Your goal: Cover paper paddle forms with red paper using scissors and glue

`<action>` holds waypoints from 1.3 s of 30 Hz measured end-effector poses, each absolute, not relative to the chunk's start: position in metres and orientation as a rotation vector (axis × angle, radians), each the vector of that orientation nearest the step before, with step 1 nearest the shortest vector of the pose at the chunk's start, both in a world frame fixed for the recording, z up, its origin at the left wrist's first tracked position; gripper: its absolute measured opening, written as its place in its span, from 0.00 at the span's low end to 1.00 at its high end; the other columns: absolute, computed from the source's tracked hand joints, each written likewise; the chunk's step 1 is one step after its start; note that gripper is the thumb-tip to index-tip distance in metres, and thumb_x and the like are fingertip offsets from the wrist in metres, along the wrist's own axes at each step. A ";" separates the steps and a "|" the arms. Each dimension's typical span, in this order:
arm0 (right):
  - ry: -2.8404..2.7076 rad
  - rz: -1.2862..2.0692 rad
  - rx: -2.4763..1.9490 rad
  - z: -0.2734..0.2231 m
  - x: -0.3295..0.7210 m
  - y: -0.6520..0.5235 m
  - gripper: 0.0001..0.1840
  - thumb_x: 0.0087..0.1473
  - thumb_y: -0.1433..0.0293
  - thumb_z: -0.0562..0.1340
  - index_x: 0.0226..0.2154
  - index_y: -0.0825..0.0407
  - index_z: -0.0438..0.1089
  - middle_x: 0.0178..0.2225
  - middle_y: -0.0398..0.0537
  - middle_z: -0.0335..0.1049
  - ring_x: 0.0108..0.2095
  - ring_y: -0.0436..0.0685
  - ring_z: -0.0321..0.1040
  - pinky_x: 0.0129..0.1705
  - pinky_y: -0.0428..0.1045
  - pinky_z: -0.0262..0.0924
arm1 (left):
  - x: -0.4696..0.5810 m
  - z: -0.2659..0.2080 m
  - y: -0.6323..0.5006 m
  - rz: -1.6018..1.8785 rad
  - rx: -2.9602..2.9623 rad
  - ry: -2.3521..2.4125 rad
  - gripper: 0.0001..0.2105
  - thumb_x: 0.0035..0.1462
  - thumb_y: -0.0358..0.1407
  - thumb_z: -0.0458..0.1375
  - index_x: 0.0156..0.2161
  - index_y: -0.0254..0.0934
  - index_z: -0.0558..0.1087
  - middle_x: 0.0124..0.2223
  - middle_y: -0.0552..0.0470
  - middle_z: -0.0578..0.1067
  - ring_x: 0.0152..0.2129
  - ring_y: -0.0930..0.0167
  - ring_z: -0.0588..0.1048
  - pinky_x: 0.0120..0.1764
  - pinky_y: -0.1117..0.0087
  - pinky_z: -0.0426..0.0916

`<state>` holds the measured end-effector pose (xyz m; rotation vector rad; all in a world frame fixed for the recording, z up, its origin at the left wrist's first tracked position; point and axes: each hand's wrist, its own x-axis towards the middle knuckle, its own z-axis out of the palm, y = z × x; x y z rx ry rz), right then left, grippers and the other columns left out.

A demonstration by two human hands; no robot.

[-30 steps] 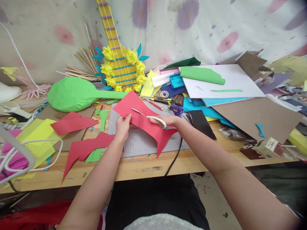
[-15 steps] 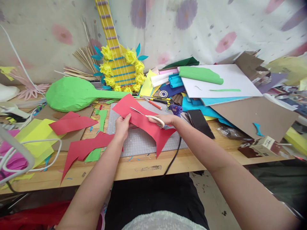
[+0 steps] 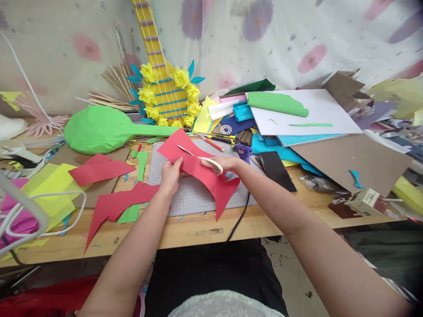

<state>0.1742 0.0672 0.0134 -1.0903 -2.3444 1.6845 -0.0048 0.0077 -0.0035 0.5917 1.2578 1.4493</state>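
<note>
My left hand (image 3: 171,175) pinches the lower left edge of a sheet of red paper (image 3: 198,164), thumb on top. In my right hand (image 3: 226,164) is a pair of scissors (image 3: 215,164) with white handles. One blade lies over the paper, pointing to the upper left, and the sheet is partly cut along its right part. The paper is held above a grey cutting mat (image 3: 185,200). More red paper pieces (image 3: 124,200) lie left of my left hand.
A green paper-covered, long-necked shape (image 3: 99,130) lies behind, beside a yellow model guitar (image 3: 170,99) leaning on the wall. Right of the mat are a purple glue gun (image 3: 243,152), a black phone (image 3: 276,171) and stacked boards (image 3: 350,156). A cable (image 3: 240,220) crosses the table edge.
The scissors have moved slightly left and forward into the red paper. The cut strip at the right has curled and shifted, and my left hand has moved slightly right with the sheet.
</note>
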 end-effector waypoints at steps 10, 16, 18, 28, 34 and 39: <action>-2.260 1.746 -1.075 0.017 0.172 0.062 0.29 0.50 0.42 0.57 0.24 0.51 0.54 0.18 0.36 0.52 0.19 0.45 0.50 0.21 0.44 0.47 | -0.005 -0.005 0.010 1.490 0.527 1.276 0.01 0.52 0.29 0.58 0.32 0.34 0.70 0.26 0.53 0.77 0.26 0.71 0.78 0.33 0.68 0.75; -2.095 2.057 -0.903 0.015 0.176 0.057 0.30 0.49 0.40 0.56 0.28 0.51 0.55 0.17 0.34 0.53 0.17 0.45 0.51 0.18 0.43 0.46 | -0.013 -0.013 0.018 1.635 0.490 1.285 0.01 0.52 0.30 0.58 0.32 0.35 0.71 0.29 0.52 0.78 0.27 0.73 0.78 0.36 0.71 0.73; -2.116 2.102 -0.843 0.014 0.179 0.057 0.32 0.48 0.38 0.54 0.29 0.52 0.56 0.17 0.35 0.55 0.17 0.45 0.53 0.19 0.44 0.48 | -0.020 -0.011 0.025 1.677 0.477 1.268 0.01 0.52 0.29 0.58 0.32 0.35 0.72 0.30 0.52 0.79 0.29 0.73 0.78 0.38 0.71 0.73; -2.243 2.036 -0.595 0.010 0.189 0.059 0.38 0.49 0.35 0.46 0.31 0.54 0.60 0.23 0.42 0.62 0.21 0.47 0.59 0.20 0.44 0.53 | -0.068 0.049 0.054 1.188 0.771 1.396 0.04 0.49 0.29 0.60 0.24 0.33 0.74 0.19 0.52 0.74 0.16 0.73 0.72 0.21 0.76 0.68; -2.247 2.059 -0.632 0.008 0.192 0.049 0.38 0.49 0.35 0.45 0.33 0.53 0.61 0.24 0.42 0.62 0.21 0.47 0.61 0.21 0.44 0.55 | -0.087 0.066 0.056 0.615 1.153 1.421 0.07 0.39 0.34 0.68 0.25 0.33 0.77 0.23 0.47 0.78 0.16 0.72 0.72 0.20 0.75 0.67; -2.186 2.082 -0.778 0.007 0.193 0.043 0.37 0.50 0.36 0.47 0.35 0.54 0.61 0.26 0.43 0.63 0.24 0.47 0.63 0.22 0.44 0.55 | -0.073 0.062 0.048 0.453 1.175 1.375 0.09 0.37 0.36 0.69 0.24 0.33 0.75 0.23 0.47 0.78 0.17 0.72 0.73 0.21 0.74 0.67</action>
